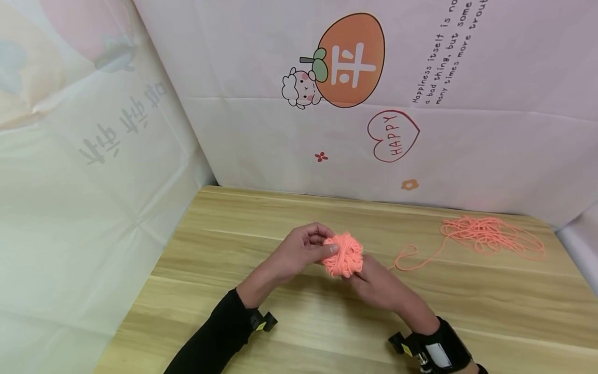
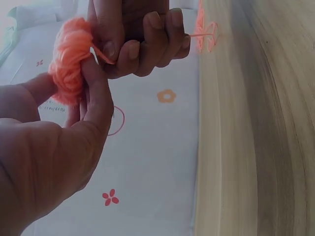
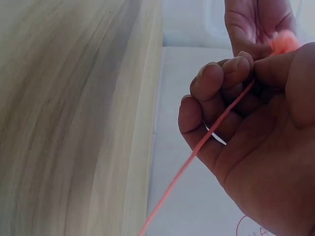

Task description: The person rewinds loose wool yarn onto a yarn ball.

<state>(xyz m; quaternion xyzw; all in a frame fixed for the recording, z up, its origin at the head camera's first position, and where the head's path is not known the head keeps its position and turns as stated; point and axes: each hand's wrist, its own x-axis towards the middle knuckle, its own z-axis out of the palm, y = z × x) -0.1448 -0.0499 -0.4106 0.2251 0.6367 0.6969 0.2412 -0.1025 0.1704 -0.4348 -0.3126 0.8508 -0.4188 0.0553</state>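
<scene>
A coral-pink ball of yarn (image 1: 344, 255) is held up over the table by my left hand (image 1: 299, 250), thumb on its near face and fingers behind it. In the left wrist view the wound yarn (image 2: 71, 59) sits between that thumb and the fingers. My right hand (image 1: 377, 284) is close beside the ball on its right, partly hidden behind it in the head view. Its thumb and curled fingers pinch the yarn strand (image 3: 197, 147), which crosses the palm in the right wrist view. A short length runs from this pinch to the ball.
A loose heap of the same yarn (image 1: 490, 236) lies at the table's back right, with a looped tail leading toward my right hand. The wooden table (image 1: 224, 223) meets a printed white cloth (image 1: 261, 145) at the back and another hanging at the left.
</scene>
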